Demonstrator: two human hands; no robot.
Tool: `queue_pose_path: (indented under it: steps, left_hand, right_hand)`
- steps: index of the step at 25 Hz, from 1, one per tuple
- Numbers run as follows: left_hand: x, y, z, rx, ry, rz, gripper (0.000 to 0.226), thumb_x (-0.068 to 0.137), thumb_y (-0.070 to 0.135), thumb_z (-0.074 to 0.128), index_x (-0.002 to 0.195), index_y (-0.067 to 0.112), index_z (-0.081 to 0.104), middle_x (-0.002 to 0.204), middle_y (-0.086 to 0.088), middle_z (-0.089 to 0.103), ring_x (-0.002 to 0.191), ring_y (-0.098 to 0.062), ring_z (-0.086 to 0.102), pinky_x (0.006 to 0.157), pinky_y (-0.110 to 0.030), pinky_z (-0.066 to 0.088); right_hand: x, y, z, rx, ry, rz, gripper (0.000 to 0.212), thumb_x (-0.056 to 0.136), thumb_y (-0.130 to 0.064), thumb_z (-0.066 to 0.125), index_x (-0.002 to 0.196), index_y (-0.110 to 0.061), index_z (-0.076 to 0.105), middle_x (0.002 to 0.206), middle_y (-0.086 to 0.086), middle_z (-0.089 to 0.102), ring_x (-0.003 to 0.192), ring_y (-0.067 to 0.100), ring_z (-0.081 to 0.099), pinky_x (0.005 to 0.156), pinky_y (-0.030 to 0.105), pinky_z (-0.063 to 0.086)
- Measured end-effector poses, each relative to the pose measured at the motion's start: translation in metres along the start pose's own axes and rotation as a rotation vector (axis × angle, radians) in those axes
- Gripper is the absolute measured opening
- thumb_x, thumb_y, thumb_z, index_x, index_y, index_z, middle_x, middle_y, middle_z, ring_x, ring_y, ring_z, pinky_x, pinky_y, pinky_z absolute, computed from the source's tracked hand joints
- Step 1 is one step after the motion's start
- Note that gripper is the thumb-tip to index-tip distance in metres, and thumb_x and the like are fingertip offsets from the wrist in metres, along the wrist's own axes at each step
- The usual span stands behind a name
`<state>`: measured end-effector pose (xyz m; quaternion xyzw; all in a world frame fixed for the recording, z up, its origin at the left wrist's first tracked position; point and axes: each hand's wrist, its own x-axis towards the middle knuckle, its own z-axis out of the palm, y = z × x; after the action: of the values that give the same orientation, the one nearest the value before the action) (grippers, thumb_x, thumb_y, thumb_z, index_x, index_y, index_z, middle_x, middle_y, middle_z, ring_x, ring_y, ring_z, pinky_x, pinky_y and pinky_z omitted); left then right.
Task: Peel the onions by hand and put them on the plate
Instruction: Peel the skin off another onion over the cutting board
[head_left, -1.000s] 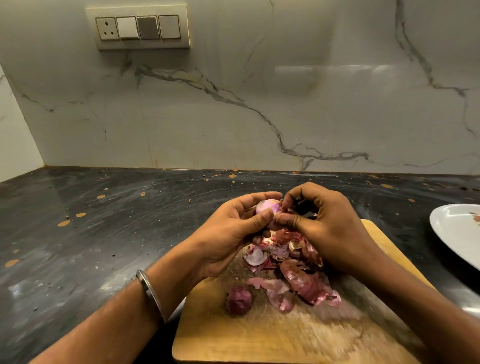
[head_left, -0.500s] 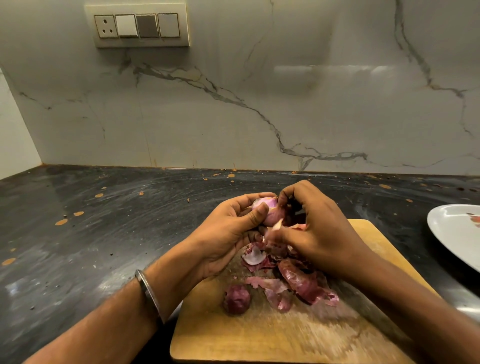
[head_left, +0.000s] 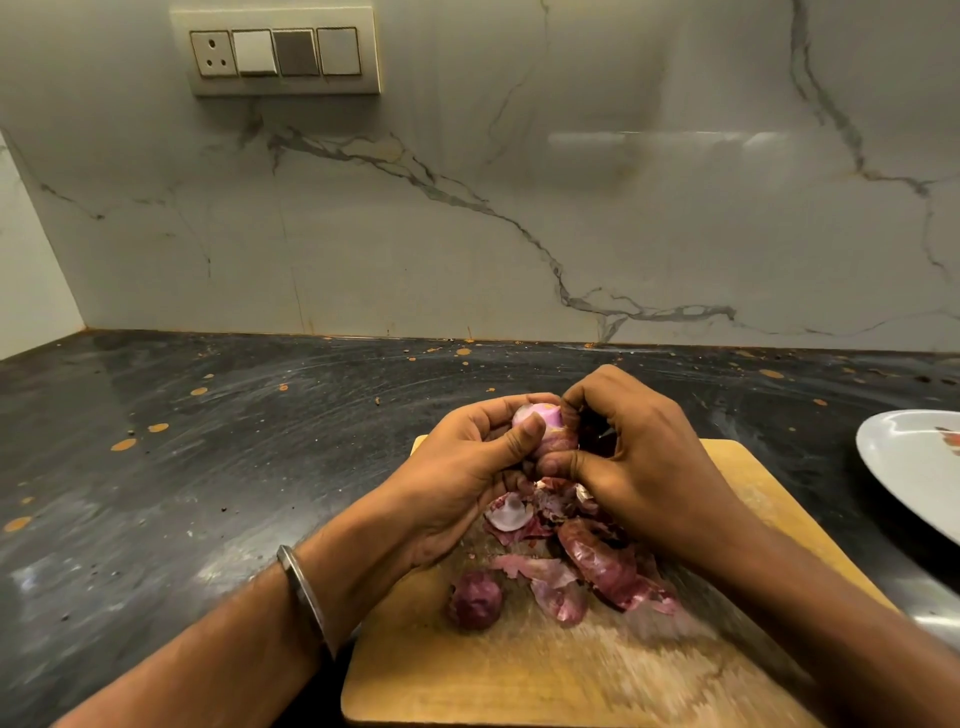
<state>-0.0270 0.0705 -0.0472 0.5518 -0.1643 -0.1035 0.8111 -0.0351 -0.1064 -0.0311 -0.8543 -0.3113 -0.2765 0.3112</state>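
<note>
Onion (head_left: 540, 423) sits up above the cutting board (head_left: 519, 675), gripped by the left hand (head_left: 467, 467) while the right hand (head_left: 639, 457) pinches its skin. Half bare and likely slick, it could squirt free and miss the plate (head_left: 909, 467).

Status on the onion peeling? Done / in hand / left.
Done: a pile of peels on the cutting board; whether the plate holds onions can't be told, as it is mostly cut off. In hand: left hand holds a partly peeled onion, right hand picks at its skin. Left: one unpeeled onion on the board, then plating.
</note>
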Motion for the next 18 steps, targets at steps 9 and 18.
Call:
queue_pose_path:
  steps: [9,18]
  left_hand:
    - [-0.0007,0.0015,0.003,-0.028,0.0,0.024,0.043,0.083,0.015,0.062,0.123,0.0,0.061,0.099,-0.014,0.07,0.075,-0.016,0.067,0.07,-0.026,0.058]
    - [-0.0007,0.0025,0.0026,-0.004,0.04,0.003,0.048,0.08,0.019,0.065,0.124,0.002,0.057,0.09,-0.006,0.07,0.064,-0.013,0.061,0.055,-0.02,0.051]
  right_hand:
    - [0.0003,-0.0027,0.0023,0.033,0.052,-0.034,0.04,0.074,0.004,0.081,0.07,-0.018,0.048,0.08,-0.003,0.051,0.068,0.017,0.049,0.058,0.027,0.042]
    - [-0.0005,-0.0037,0.001,0.11,0.084,0.003,0.036,0.072,-0.012,0.087,0.096,-0.018,0.062,0.09,-0.007,0.063,0.08,0.012,0.062,0.068,0.029,0.052]
